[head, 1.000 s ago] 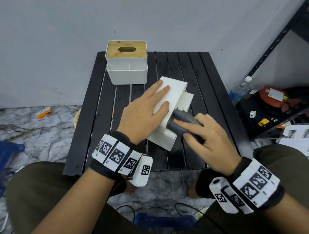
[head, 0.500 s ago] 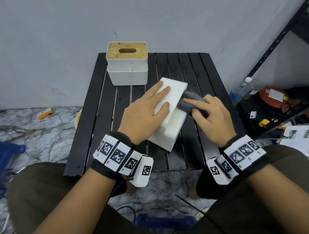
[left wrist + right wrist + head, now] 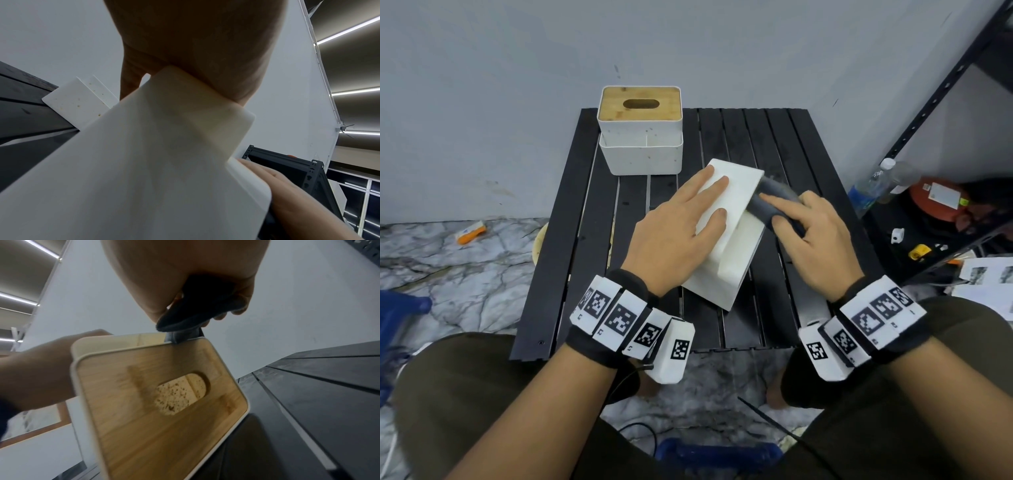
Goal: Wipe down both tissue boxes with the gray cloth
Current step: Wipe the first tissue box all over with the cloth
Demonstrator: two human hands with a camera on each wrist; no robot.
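A white tissue box [image 3: 736, 260] lies on its side in the middle of the black slatted table [image 3: 767, 144]. My left hand [image 3: 688, 222] rests flat on its upper face, fingers straight. My right hand [image 3: 808, 229] grips the bunched gray cloth [image 3: 774, 202] and presses it against the far end of the box's right side. In the right wrist view that side is the bamboo lid [image 3: 164, 402], with the gray cloth [image 3: 195, 316] at its top edge. The second tissue box [image 3: 640, 137], white with a bamboo lid, stands upright at the table's back left.
A black metal rack [image 3: 941, 102] stands at the right, with a plastic bottle [image 3: 873, 185] and a red item [image 3: 938, 202] on the floor beside it. My knees flank the table's near edge. A small orange object [image 3: 469, 233] lies on the marble floor at the left.
My right hand slid the gray cloth along the box's right side, from the near end to the far end. My left hand and both boxes stayed put.
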